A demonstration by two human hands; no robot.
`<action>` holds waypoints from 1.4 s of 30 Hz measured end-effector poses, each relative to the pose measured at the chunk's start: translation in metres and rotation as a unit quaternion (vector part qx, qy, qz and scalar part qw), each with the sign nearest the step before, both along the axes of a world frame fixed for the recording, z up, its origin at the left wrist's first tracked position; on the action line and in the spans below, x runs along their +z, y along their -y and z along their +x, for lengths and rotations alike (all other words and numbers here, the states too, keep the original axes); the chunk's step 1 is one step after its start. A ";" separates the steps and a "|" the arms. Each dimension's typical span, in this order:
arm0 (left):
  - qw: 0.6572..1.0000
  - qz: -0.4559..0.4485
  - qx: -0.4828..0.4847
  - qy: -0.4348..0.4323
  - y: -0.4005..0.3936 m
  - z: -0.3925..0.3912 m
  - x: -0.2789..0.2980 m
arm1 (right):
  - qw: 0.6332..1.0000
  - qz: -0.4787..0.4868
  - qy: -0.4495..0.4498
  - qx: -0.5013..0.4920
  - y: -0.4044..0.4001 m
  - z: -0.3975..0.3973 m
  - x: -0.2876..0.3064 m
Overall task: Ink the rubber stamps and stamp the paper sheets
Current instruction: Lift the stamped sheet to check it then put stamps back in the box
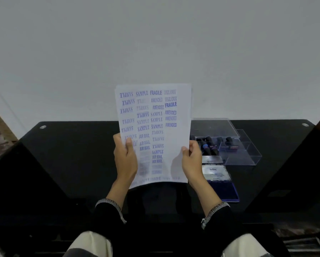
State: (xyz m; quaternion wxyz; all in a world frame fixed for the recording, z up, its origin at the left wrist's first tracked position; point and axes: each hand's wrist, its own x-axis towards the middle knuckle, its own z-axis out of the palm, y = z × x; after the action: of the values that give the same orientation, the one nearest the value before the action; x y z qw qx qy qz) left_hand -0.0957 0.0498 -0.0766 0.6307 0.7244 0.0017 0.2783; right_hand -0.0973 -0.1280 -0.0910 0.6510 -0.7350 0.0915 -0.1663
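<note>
two hands hold one paper sheet (155, 127) upright above the black table (72, 154), its face turned to the camera and crowded with blue prints: sample, fragile, amended, air mail, several of them upside down or faint. the left hand (125, 156) pinches the lower left edge, thumb on the printed face and fingers curled behind; the right hand (191, 158) pinches the lower right edge the same way. the step looks like checking or shifting a nearly full sheet, so the sound way is to keep both thumbs off any fresh ink, since the left thumb lies over prints that could smear if wet. just to the right on the table stand the rubber stamps (209, 143) in a clear plastic box (244, 156), with the open ink pad (224, 190) in front of it. the free space lies at the sheet's lower right, so laying it flat before the pad would probably serve best.
</note>
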 end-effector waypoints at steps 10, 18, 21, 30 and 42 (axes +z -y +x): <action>0.992 0.055 0.007 -0.111 0.009 -0.009 -0.053 | 0.994 -0.093 -0.062 0.010 -0.009 -0.015 -0.049; 0.963 0.106 0.020 -0.248 0.000 0.034 -0.066 | 0.972 -0.180 -0.154 -0.007 -0.003 0.009 -0.039; 0.951 0.148 0.016 -0.271 0.000 0.051 -0.077 | 0.954 -0.230 -0.193 0.004 -0.007 0.020 -0.044; 0.925 0.240 0.008 -0.293 -0.001 0.107 -0.084 | 0.900 -0.371 -0.228 -0.017 -0.005 0.070 -0.051; 0.864 0.388 0.110 -0.302 0.021 0.121 -0.097 | 0.818 -0.535 -0.200 -0.067 -0.007 0.104 -0.073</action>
State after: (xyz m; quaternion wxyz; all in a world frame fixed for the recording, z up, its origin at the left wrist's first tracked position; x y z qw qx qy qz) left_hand 0.0256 0.0291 -0.1739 0.2323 0.9544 0.1638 0.0915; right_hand 0.0065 -0.1211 -0.1639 0.1101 -0.9766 0.1656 -0.0819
